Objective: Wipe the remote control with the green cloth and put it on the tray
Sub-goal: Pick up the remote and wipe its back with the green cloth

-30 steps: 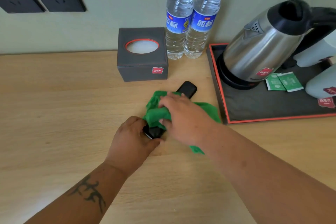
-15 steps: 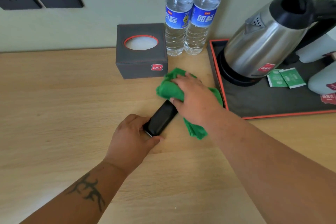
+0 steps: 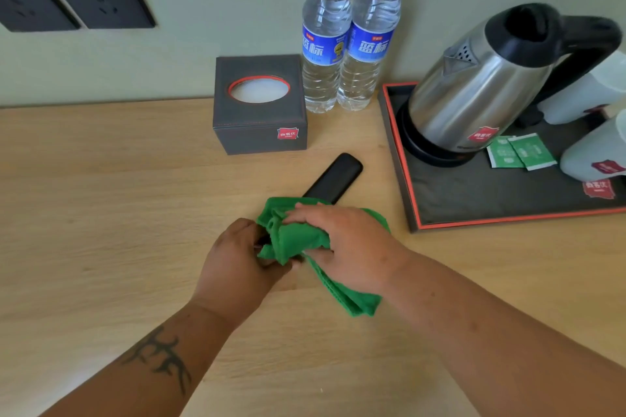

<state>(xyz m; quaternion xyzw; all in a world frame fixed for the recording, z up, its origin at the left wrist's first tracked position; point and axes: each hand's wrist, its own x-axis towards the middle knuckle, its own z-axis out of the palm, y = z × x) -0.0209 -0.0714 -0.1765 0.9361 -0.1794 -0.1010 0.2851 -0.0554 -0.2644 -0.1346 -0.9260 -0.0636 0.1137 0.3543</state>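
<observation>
The right hand [image 3: 352,247] clutches the green cloth [image 3: 294,237] over the remote control [image 3: 333,178]'s near end; the left hand [image 3: 233,264] grips that end, far end protruding beyond the fingers.

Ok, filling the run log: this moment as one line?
stage: wiping | left hand: holds remote control | right hand: grips green cloth | tray: remote absent

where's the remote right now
In the head view the remote lies on the wooden table, left of the tray and in front of the tissue box, its near end under the green cloth.
</observation>
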